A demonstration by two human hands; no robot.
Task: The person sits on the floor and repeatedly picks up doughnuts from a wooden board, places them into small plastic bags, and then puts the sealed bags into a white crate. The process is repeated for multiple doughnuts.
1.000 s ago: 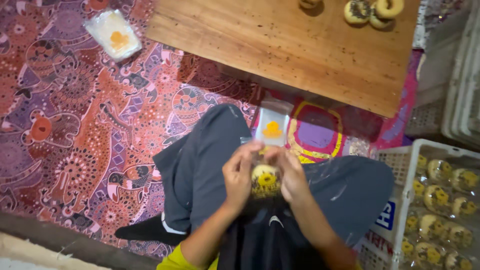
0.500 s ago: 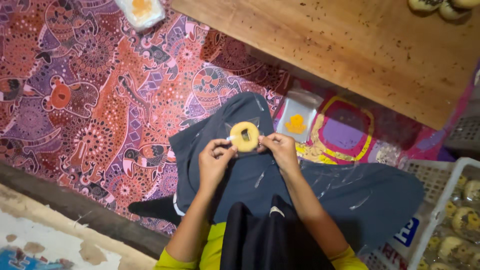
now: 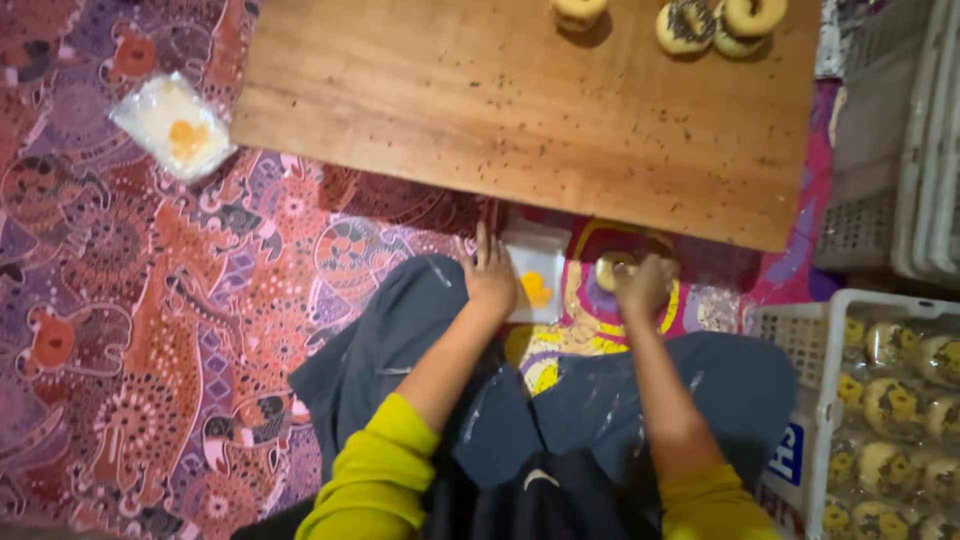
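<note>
Your right hand (image 3: 645, 285) is closed around a round pale doughnut (image 3: 612, 270), holding it low over the patterned mat just beside the near edge of the brown wooden board table (image 3: 520, 120), likely so it lines up with the bag. Your left hand (image 3: 490, 275) rests fingers spread on a flat clear plastic bag with an orange mark (image 3: 535, 272), pinning it flat on the mat; nothing is gripped there. Bag and doughnut sit near each other, not touching. Around you: three or four more doughnuts (image 3: 715, 22) at the table's far edge, another clear plastic bag with an orange mark (image 3: 172, 125) well apart on the purple patterned mat (image 3: 150, 350), and a white plastic crate of wrapped doughnuts (image 3: 890, 400) by your right knee. The table edge crowds both hands.
</note>
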